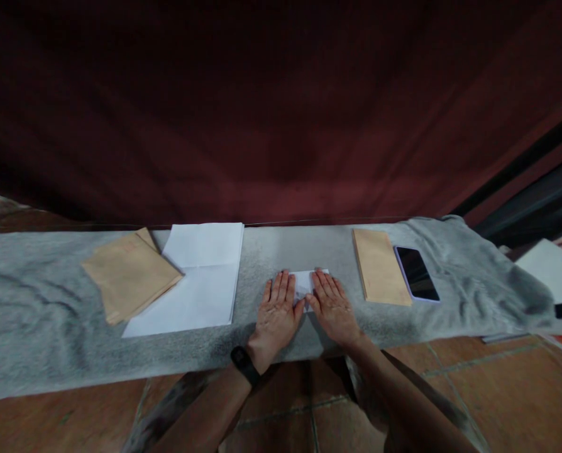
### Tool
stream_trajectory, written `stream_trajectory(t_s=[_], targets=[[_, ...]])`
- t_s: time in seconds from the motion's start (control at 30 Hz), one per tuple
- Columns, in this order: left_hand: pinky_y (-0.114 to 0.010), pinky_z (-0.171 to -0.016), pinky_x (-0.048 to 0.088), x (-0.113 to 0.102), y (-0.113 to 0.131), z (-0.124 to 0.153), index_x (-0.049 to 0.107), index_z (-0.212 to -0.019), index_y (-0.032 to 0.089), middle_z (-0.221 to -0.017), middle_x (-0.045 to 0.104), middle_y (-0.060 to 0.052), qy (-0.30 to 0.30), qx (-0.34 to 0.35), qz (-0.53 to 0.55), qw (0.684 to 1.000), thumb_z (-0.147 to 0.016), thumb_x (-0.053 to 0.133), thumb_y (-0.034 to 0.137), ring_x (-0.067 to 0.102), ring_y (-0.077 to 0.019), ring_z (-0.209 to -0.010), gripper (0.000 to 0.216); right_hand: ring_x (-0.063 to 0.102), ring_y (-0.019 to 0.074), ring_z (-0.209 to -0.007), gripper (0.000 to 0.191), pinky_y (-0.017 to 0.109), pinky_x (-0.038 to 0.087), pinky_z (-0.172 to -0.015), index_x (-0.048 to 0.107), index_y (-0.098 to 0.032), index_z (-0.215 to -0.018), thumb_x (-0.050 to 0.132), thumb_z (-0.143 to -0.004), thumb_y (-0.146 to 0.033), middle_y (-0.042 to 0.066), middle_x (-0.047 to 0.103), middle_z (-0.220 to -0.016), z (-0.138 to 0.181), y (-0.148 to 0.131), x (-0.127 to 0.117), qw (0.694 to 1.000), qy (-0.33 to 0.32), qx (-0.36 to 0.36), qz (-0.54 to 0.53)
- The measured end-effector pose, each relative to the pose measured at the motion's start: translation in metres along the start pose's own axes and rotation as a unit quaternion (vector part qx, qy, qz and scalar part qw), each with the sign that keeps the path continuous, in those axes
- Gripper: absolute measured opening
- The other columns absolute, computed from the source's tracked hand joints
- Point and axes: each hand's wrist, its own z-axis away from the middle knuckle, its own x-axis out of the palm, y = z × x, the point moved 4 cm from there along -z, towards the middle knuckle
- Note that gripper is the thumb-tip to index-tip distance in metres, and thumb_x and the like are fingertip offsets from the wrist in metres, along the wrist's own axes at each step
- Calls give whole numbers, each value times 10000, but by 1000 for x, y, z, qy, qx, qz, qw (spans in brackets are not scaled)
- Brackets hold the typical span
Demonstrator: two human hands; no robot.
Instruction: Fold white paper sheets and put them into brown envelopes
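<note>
A small folded white paper (303, 284) lies on the grey cloth in front of me, its two sides covered by my hands. My left hand (278, 311) rests flat on its left part, fingers stretched forward, with a dark band on the wrist. Flat on the right part is my right hand (332, 306), its fingers also extended. Both thumbs point inward and almost meet at the paper's near edge. How the paper is folded beneath the palms is hidden.
Left of my hands lies a stack of white sheets (205, 289), with brown envelopes (132, 274) overlapping it. To the right are a pile of brown envelopes (382, 267) and a phone (417, 274). The grey cloth (36, 314) is rumpled at both ends. A dark red curtain (281, 126) hangs behind.
</note>
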Motion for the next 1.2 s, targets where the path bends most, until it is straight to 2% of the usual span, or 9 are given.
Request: stream_trajectory(t_s=[0.1,0.2,0.43,0.63,0.83,1.07,1.2], targets=[[-497,-1252,254,-1,-5,0,358,-1548,50,-1637,315,-182,0,-11,-8,1000,-1042,340,406,279,-290,-1533,619,337,262,-1501,570,463,279,-1222,400,-81,-1544,341,-1079,-406,155,406,-1601,0,4,0,1000,5,11,8],[-474,-1251,263,-1,-9,1,364,-1540,27,-1624,337,-198,7,-26,-6,1000,-1041,326,482,301,-290,-1525,677,352,265,-1493,581,468,279,-1217,380,-92,-1558,321,-1081,-419,153,398,-1605,1,9,0,1000,-3,27,13],[-500,-1242,274,-1,-16,2,357,-1555,67,-1603,388,-178,18,-32,7,999,-1040,279,519,322,-286,-1518,689,364,266,-1488,601,476,278,-1215,305,-118,-1596,315,-1079,-424,141,393,-1605,3,18,-1,998,-17,50,20],[-499,-1222,316,1,-19,2,384,-1533,30,-1600,380,-203,28,-48,-3,998,-1031,285,552,349,-305,-1504,731,345,283,-1495,593,470,283,-1206,355,-124,-1578,313,-1076,-438,118,390,-1611,2,22,-3,997,-33,59,20],[-511,-1218,313,1,-20,1,400,-1528,43,-1588,410,-189,37,-46,-21,998,-1035,297,525,358,-312,-1499,697,358,288,-1485,576,466,288,-1201,382,-128,-1565,344,-1072,-424,101,395,-1612,2,23,-5,997,-32,62,22],[-523,-1213,318,-1,-20,1,416,-1524,60,-1584,419,-187,39,-45,-21,998,-1027,316,523,363,-323,-1495,687,392,327,-1465,583,507,325,-1179,416,-106,-1545,359,-1066,-434,141,426,-1587,1,24,-6,996,-9,90,26],[-521,-1210,323,0,-20,1,416,-1528,72,-1586,418,-185,37,-45,-18,998,-1023,326,519,372,-321,-1491,681,369,303,-1485,578,494,303,-1206,401,-77,-1546,331,-1074,-402,161,396,-1602,-8,17,-10,997,0,76,10]])
